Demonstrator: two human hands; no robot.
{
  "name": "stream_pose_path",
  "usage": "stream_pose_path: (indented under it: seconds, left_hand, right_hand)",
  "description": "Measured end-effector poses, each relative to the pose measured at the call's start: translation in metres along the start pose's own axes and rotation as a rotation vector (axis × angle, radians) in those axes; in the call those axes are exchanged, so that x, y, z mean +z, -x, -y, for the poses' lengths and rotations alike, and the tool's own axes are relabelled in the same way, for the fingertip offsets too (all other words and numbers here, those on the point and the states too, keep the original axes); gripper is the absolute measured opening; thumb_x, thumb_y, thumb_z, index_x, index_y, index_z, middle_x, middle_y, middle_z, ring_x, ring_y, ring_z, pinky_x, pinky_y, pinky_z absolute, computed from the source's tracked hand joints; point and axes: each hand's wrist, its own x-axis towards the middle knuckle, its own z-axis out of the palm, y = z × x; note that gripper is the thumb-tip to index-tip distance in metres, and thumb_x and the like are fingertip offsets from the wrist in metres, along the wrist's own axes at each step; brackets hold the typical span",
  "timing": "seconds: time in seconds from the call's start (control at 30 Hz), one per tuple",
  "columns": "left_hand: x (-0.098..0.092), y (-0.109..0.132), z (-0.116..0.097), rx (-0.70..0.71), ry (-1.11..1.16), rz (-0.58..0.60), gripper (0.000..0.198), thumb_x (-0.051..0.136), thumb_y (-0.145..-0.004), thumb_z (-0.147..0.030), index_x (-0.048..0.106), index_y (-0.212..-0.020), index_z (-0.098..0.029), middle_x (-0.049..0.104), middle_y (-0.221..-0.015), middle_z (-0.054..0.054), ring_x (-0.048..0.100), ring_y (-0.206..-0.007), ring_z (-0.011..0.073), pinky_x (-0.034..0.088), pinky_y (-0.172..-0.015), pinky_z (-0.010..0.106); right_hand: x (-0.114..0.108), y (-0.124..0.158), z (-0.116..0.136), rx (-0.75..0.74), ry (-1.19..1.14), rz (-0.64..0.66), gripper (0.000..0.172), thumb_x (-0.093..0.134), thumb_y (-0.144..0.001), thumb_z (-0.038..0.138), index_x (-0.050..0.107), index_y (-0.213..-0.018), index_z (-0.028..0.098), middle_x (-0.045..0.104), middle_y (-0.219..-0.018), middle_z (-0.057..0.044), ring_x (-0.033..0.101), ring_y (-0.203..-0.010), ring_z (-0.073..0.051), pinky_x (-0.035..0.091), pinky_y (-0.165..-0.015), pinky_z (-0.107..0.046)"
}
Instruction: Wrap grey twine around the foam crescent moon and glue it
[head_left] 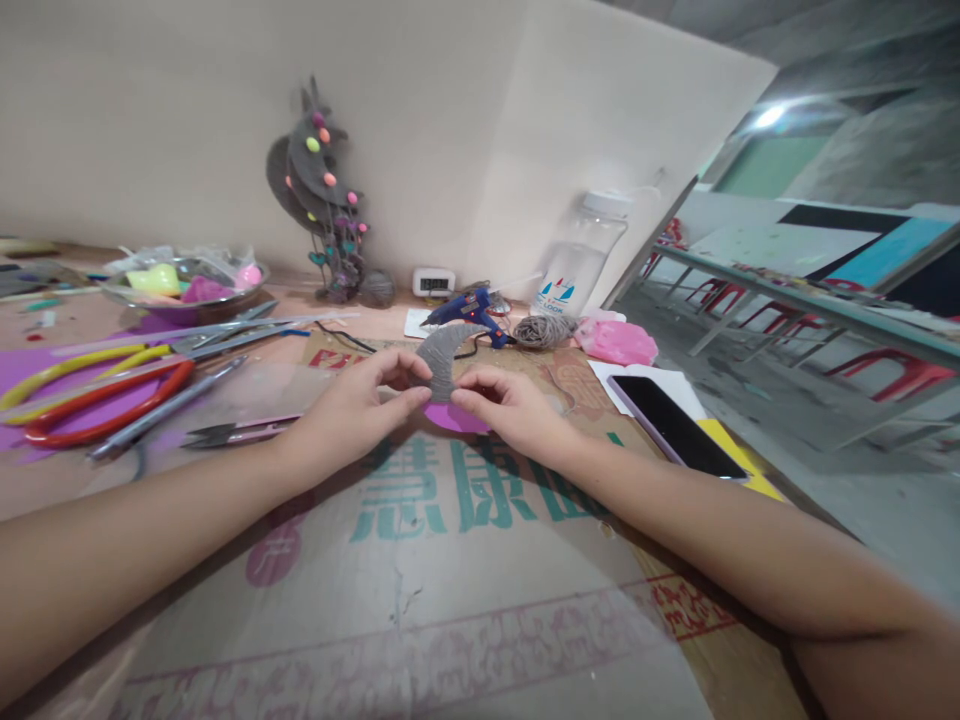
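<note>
A grey crescent-shaped piece wound with twine is held upright between both hands over the middle of the table. My left hand pinches its left side with thumb and fingers. My right hand pinches its lower right edge. Under the piece lies a pink round cut-out on a sheet of printed cardboard. A blue glue gun rests just behind the hands, beside a ball of twine.
Scissors with yellow and red handles, snips and a bowl of coloured bits lie at left. A grey ornament with pompoms stands at the wall. A phone, pink bag and clear bottle sit at right.
</note>
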Motion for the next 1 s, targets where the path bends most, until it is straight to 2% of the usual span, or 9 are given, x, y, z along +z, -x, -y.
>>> stream_pose_path:
  seconds: [0.1, 0.3, 0.43, 0.57, 0.67, 0.8, 1.0]
  left_hand:
    - [0.0000, -0.0003, 0.0008, 0.000, 0.012, -0.003, 0.017, 0.054, -0.081, -0.030, 0.054, -0.094, -0.019, 0.059, -0.086, 0.002, 0.056, -0.079, 0.0157, 0.045, -0.067, 0.025]
    - [0.0001, -0.0012, 0.0008, -0.036, 0.055, -0.047, 0.018, 0.054, -0.081, -0.031, 0.052, -0.094, -0.019, 0.057, -0.087, 0.002, 0.056, -0.079, 0.0155, 0.044, -0.066, 0.025]
    - [0.0004, -0.0017, 0.0004, -0.051, 0.066, -0.051, 0.018, 0.054, -0.081, -0.030, 0.052, -0.094, -0.018, 0.057, -0.086, 0.002, 0.055, -0.079, 0.0154, 0.044, -0.065, 0.025]
    - [0.0005, -0.0021, 0.0023, -0.041, 0.063, -0.059, 0.018, 0.054, -0.081, -0.030, 0.052, -0.095, -0.018, 0.057, -0.087, 0.002, 0.056, -0.081, 0.0157, 0.044, -0.068, 0.027]
    - [0.0006, -0.0021, 0.0037, -0.035, 0.064, -0.054, 0.017, 0.054, -0.082, -0.029, 0.051, -0.095, -0.018, 0.057, -0.087, 0.002, 0.056, -0.081, 0.0155, 0.044, -0.069, 0.027]
    - [0.0008, -0.0022, 0.0047, -0.022, 0.060, -0.046, 0.017, 0.054, -0.081, -0.029, 0.051, -0.094, -0.018, 0.057, -0.086, 0.002, 0.055, -0.079, 0.0151, 0.044, -0.069, 0.026]
    - [0.0006, -0.0021, 0.0029, -0.033, 0.039, -0.039, 0.017, 0.054, -0.081, -0.029, 0.052, -0.093, -0.018, 0.057, -0.086, 0.002, 0.055, -0.078, 0.0148, 0.043, -0.065, 0.025]
  right_hand:
    - [-0.0007, -0.0004, -0.0011, -0.041, 0.004, -0.005, 0.024, 0.053, -0.083, 0.036, 0.062, -0.074, 0.016, 0.058, -0.072, 0.000, 0.049, -0.065, -0.010, 0.038, -0.064, -0.024]
    - [-0.0001, -0.0009, -0.0050, 0.013, -0.106, -0.051, 0.028, 0.053, -0.083, 0.038, 0.063, -0.096, 0.016, 0.062, -0.085, -0.002, 0.052, -0.068, -0.010, 0.040, -0.061, -0.023]
    - [-0.0005, -0.0005, -0.0044, 0.013, -0.112, -0.057, 0.034, 0.043, -0.088, 0.039, 0.066, -0.092, 0.014, 0.062, -0.081, -0.003, 0.051, -0.066, -0.009, 0.039, -0.059, -0.022]
    - [0.0008, -0.0009, -0.0042, 0.032, -0.085, -0.035, 0.024, 0.056, -0.080, 0.035, 0.065, -0.089, 0.015, 0.062, -0.077, -0.001, 0.052, -0.065, -0.010, 0.041, -0.060, -0.022]
    - [0.0024, -0.0013, -0.0058, 0.047, -0.064, -0.031, 0.022, 0.064, -0.073, 0.030, 0.064, -0.090, 0.015, 0.061, -0.075, 0.000, 0.051, -0.062, -0.009, 0.041, -0.058, -0.022]
    - [0.0031, -0.0015, -0.0063, 0.057, -0.065, -0.028, 0.020, 0.063, -0.074, 0.029, 0.063, -0.088, 0.015, 0.058, -0.070, 0.002, 0.048, -0.057, -0.008, 0.040, -0.054, -0.021]
    - [0.0010, -0.0015, -0.0041, 0.023, -0.038, -0.032, 0.017, 0.061, -0.075, 0.029, 0.062, -0.083, 0.014, 0.059, -0.069, 0.001, 0.048, -0.058, -0.008, 0.040, -0.056, -0.022]
